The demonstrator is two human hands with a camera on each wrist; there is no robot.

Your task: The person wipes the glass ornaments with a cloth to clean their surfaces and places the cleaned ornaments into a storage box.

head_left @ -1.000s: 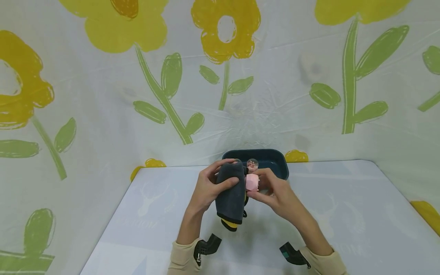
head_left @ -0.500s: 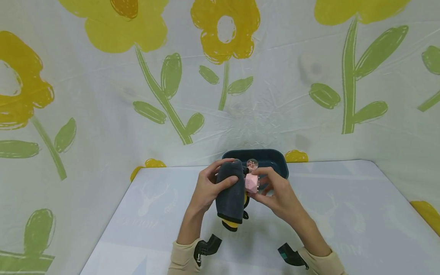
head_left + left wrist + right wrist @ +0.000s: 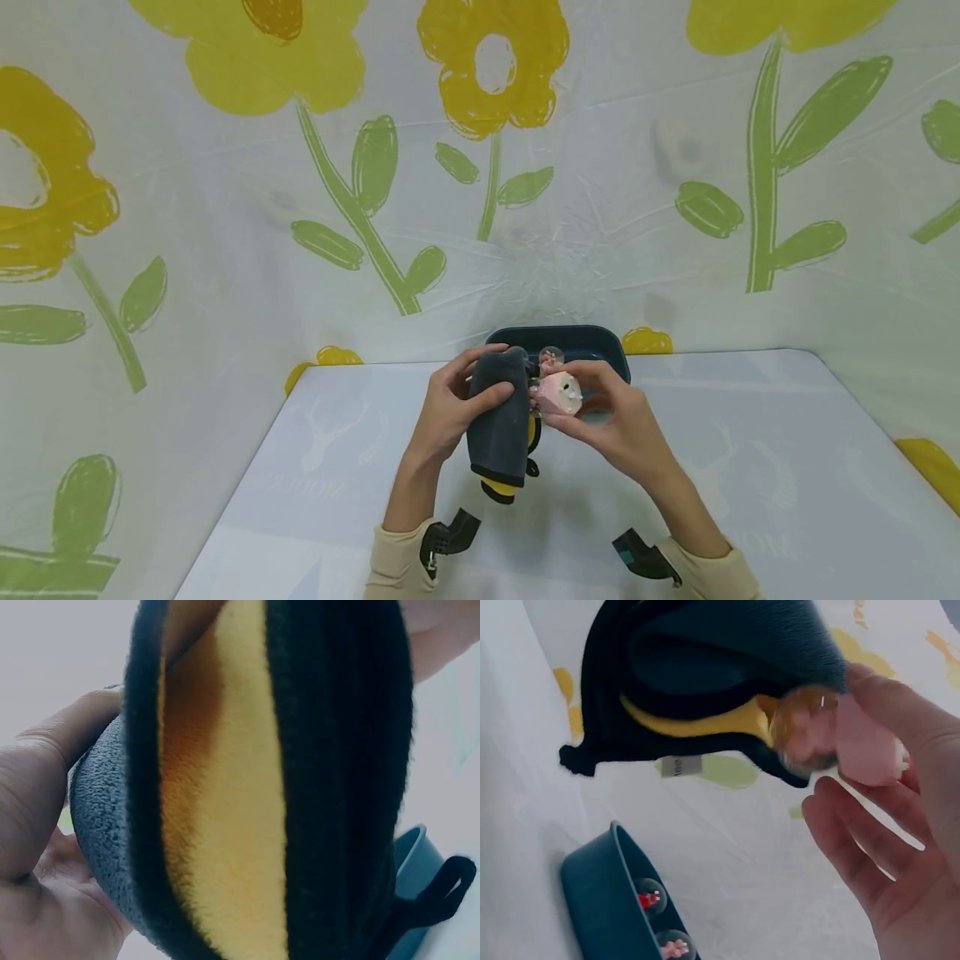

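Note:
My left hand [image 3: 446, 417] grips a folded cleaning cloth [image 3: 498, 437], dark grey outside and yellow inside, with black edging. Its thumb lies across the grey face. In the left wrist view the folds of the cloth [image 3: 240, 825] part to show the yellow side, and a black hanging loop sticks out. My right hand [image 3: 622, 421] pinches a small snow globe [image 3: 558, 393] by its pink faceted base, whose pale underside faces right. In the right wrist view the clear dome of the snow globe [image 3: 810, 727], with a pink figure inside, meets the cloth's yellow fold.
A dark blue-green bin [image 3: 588, 340] stands behind the hands at the table's back edge. Inside it are a globe with a red figure [image 3: 651, 897] and a globe with a pink figure [image 3: 676, 947]. A flower-printed curtain [image 3: 600, 167] hangs behind the white table [image 3: 360, 467].
The right hand has turned the snow globe so its underside now shows and its dome points at the cloth. The left hand and cloth have shifted slightly left.

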